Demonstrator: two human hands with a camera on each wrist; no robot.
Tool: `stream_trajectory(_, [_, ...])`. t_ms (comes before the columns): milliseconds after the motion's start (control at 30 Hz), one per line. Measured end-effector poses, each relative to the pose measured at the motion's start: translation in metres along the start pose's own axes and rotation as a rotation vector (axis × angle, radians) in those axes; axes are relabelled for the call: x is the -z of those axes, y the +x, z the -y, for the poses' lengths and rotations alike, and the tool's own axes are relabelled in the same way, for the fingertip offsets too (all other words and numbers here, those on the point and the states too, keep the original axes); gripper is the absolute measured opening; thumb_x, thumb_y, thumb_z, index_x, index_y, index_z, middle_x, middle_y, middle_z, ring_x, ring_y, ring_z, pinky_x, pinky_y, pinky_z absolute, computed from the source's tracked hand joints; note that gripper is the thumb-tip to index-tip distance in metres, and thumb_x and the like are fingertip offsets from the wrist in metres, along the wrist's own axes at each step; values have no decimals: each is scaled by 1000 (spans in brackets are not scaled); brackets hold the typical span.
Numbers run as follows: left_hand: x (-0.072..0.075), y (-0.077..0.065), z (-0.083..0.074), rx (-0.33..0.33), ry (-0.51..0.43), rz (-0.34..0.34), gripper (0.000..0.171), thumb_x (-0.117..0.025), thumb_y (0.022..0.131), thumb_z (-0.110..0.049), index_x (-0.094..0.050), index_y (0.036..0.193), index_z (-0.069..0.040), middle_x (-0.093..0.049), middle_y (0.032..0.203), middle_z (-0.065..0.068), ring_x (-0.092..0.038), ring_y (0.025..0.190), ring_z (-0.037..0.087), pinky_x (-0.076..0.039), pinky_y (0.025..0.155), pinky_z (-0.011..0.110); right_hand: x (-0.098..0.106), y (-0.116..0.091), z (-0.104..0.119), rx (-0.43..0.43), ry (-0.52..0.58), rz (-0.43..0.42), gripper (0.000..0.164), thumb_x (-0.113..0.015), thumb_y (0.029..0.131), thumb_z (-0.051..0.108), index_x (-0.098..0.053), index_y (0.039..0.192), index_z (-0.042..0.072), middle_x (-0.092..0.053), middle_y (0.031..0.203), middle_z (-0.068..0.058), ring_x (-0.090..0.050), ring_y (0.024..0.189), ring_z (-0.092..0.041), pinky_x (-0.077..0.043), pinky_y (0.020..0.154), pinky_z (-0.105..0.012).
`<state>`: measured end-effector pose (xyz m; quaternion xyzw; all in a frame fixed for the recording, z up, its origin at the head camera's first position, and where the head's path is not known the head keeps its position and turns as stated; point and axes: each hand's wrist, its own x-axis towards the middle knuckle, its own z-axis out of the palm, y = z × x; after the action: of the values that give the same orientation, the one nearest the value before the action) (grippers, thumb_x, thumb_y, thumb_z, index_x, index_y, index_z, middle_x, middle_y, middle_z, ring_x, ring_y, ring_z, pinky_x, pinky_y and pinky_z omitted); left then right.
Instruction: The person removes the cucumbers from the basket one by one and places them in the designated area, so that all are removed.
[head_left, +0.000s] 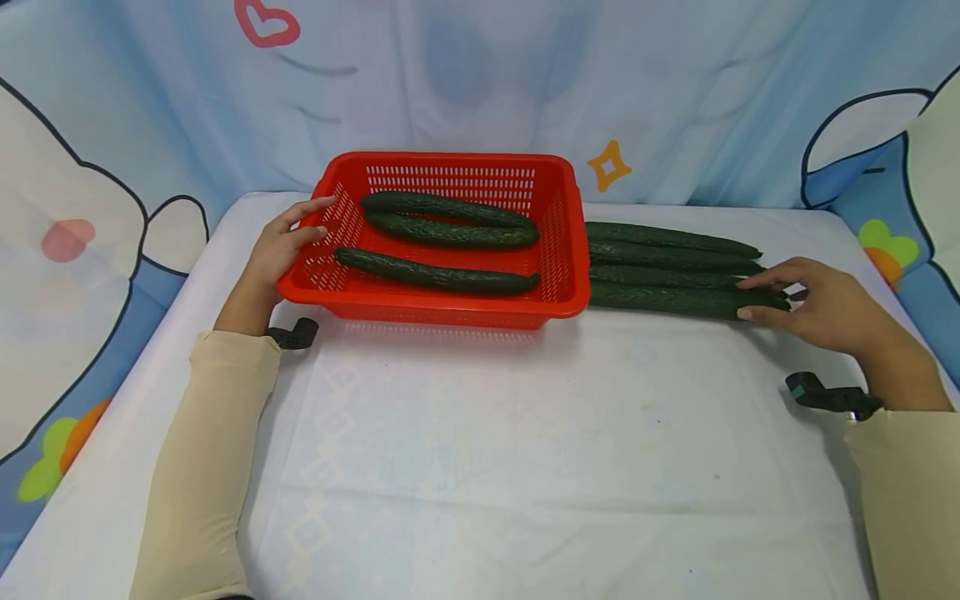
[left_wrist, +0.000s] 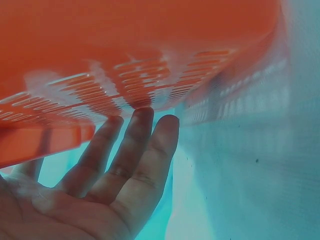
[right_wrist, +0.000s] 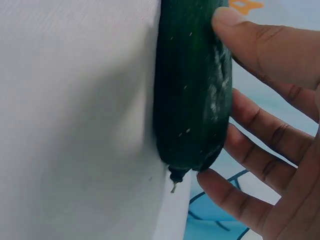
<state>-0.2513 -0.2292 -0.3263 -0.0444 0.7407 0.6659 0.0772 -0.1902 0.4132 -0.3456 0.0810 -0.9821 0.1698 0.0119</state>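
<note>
A red plastic basket (head_left: 457,310) with slotted walls stands at the middle back of the table. Inside lie three dark green cucumbers, one cucumber (head_left: 438,273) in front of two side by side. My left hand (head_left: 276,250) grips the basket's left rim; in the left wrist view, several fingers (left_wrist: 145,165) reach along the slotted outside. To the right of the basket, several cucumbers lie in parallel. With thumb and fingers about its right end, my right hand (head_left: 817,307) holds the nearest cucumber (head_left: 667,298). In the right wrist view, the thumb (right_wrist: 270,47) presses that cucumber's side.
A white cloth (head_left: 525,467) covers the table. Behind it hangs a light blue printed curtain (head_left: 480,75), close to the basket's back wall. The left ends of the loose cucumbers run up to the basket's right side, partly hidden by it.
</note>
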Motion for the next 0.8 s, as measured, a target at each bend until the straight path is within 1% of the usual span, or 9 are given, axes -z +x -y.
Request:
stream_trajectory(100, [1,-1,0,0,4,-3,48,-50,101,-18,-47,146,-33,-32,157,8,-42,133,28,-52,91,30,2,1,8,59,-56,-52,37,-77,85,27,-71,114,5,-59,122,-26,-55,105,-41,-50,80,-54])
stream_trajectory(200, [1,-2,0,-1,11,-3,48,-50,101,-19,-47,147,-33,-32,157,8,-42,132,28,-54,90,28,5,0,26,90,-122,-97,29,-72,89,24,-72,110,4,-62,116,-27,-58,99,-41,-51,75,-54])
stream_trajectory(267, [1,-2,0,-2,12,-2,47,-50,101,-19,-47,147,-33,-32,157,8,-42,133,28,-55,89,26,7,-1,42,95,-138,-116,27,-70,91,22,-72,110,2,-62,114,-28,-58,98,-43,-50,76,-57])
stream_trajectory(300, [1,-2,0,-4,10,-1,47,-50,101,-18,-47,146,-33,-32,156,8,-42,133,29,-55,89,27,8,-2,51,92,-143,-120,27,-69,92,21,-72,110,1,-62,114,-30,-56,100,-45,-47,79,-61])
stream_trajectory(400, [1,-2,0,-12,11,0,47,-50,101,-18,-48,146,-32,-32,157,8,-41,134,29,-56,88,26,10,-9,82,110,-134,-156,25,-70,91,18,-72,109,1,-62,113,-30,-53,105,-47,-44,84,-64])
stream_trajectory(500, [1,-2,1,-15,8,-3,47,-50,101,-18,-48,146,-32,-32,157,8,-41,134,29,-56,87,26,8,-16,115,187,-110,-224,21,-73,87,15,-73,104,2,-65,107,-26,-52,104,-47,-43,83,-63])
stream_trajectory(633, [0,-1,1,-18,-9,0,47,-51,101,-18,-48,146,-31,-33,156,8,-42,133,29,-55,90,29,-2,-23,156,322,-88,-322,17,-78,81,12,-74,96,4,-69,95,-18,-56,96,-40,-47,77,-57])
stream_trajectory(700, [0,0,1,-23,-8,3,47,-52,101,-18,-48,146,-31,-34,156,9,-43,133,30,-53,92,32,-8,-26,174,369,-78,-342,16,-80,80,11,-75,94,6,-70,93,-14,-56,94,-34,-49,75,-52])
stream_trajectory(800, [1,0,1,-22,12,-6,47,-51,101,-19,-48,146,-31,-34,155,9,-44,132,30,-52,93,33,-16,-26,199,434,-42,-343,17,-81,79,11,-75,94,7,-70,92,-10,-57,93,-30,-51,75,-46])
